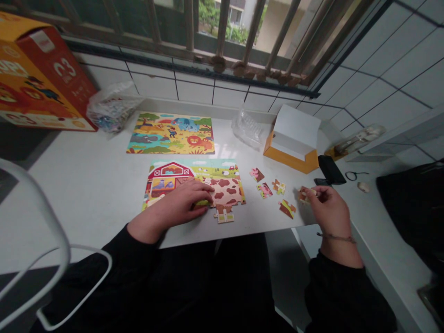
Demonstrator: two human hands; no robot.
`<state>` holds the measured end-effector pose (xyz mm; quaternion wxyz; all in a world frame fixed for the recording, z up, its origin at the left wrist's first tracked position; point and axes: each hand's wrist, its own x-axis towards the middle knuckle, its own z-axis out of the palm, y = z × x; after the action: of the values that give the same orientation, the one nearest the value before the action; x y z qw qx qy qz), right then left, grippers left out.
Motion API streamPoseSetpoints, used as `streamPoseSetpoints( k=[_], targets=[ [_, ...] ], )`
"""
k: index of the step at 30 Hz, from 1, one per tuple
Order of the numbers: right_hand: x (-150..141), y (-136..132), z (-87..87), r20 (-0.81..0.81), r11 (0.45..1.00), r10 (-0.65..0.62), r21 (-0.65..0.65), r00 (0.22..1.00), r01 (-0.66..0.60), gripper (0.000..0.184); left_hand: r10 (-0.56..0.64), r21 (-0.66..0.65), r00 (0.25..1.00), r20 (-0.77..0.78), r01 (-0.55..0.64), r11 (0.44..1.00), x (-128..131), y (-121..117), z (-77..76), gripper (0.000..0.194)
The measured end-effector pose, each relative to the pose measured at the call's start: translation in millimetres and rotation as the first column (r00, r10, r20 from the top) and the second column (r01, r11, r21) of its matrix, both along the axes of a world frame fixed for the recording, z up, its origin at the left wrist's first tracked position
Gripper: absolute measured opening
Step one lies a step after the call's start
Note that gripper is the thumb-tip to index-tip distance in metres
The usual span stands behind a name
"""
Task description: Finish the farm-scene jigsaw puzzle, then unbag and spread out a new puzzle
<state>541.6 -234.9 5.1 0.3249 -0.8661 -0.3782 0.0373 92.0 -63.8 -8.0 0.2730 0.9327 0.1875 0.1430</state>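
My left hand (pixel 171 208) is pressed down on the half-built farm puzzle (pixel 222 182), fingers curled over a green piece (pixel 203 202), though I can't tell if I'm actually gripping it. My right hand (pixel 329 213) is pinching a small piece (pixel 305 195) between thumb and fingers, out past the puzzle's right side. Four loose pieces (pixel 264 190) sit between that hand and the puzzle on the white counter (pixel 86 194), with a finished safari puzzle (pixel 169 134) farther back.

As for containers, there's a big red-and-orange box (pixel 45 74) at far left, and right beside it a clear bag (pixel 113 108) holding what look like more pieces. Far right there's an orange box (pixel 291 157) with its white flap up, can't see inside. A crumpled clear bag (pixel 247 129) sits just left of it, contents unclear.
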Motion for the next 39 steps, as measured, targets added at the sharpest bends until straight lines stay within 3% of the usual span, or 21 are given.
streamPoseSetpoints(
  k=[2,4,7,10,16,22,25,32,39],
  targets=[
    [-30,-5,0.7,-0.19,0.987,0.009,0.158,0.982,0.021,0.056,-0.007,0.007,1.0,-0.013,0.007,1.0,0,0,0.5,0.017],
    [-67,-7,1.2,-0.403,0.969,0.16,0.238,0.901,-0.066,0.064,-0.012,0.016,1.0,-0.019,0.013,1.0,0,1,0.2,0.017],
    [-120,-5,0.2,-0.622,0.94,0.338,0.187,0.706,-0.285,0.067,-0.014,0.022,1.0,-0.01,0.014,1.0,0,2,-0.7,0.018],
    [-155,1,-4.9,-0.667,0.918,0.364,0.138,0.651,-0.372,0.06,-0.013,0.023,1.0,-0.009,0.013,1.0,-1,1,-0.3,0.018],
    [-175,9,-16.6,-0.628,0.902,0.383,0.094,0.677,-0.422,0.052,-0.009,-0.001,1.0,-0.002,0.009,1.0,0,0,0.8,0.016],
    [-180,8,-10.5,-0.407,0.895,0.383,-0.058,0.83,-0.442,0.042,-0.004,-0.015,1.0,0.024,0.004,1.0,0,1,-1.5,0.017],
    [-182,9,-7.2,-0.304,0.891,0.389,-0.114,0.869,-0.439,0.038,-0.008,-0.02,1.0,0.022,0.009,1.0,0,1,-0.6,0.016],
    [-189,8,-6.9,-0.148,0.875,0.424,-0.186,0.894,-0.446,0.031,-0.007,-0.008,1.0,0.014,0.007,1.0,0,0,0.3,0.017],
    [-189,8,-11.1,0.009,0.851,0.512,-0.142,0.859,-0.506,0.017,-0.004,-0.001,1.0,0.004,0.004,1.0,0,0,0.3,0.017]
  ],
)
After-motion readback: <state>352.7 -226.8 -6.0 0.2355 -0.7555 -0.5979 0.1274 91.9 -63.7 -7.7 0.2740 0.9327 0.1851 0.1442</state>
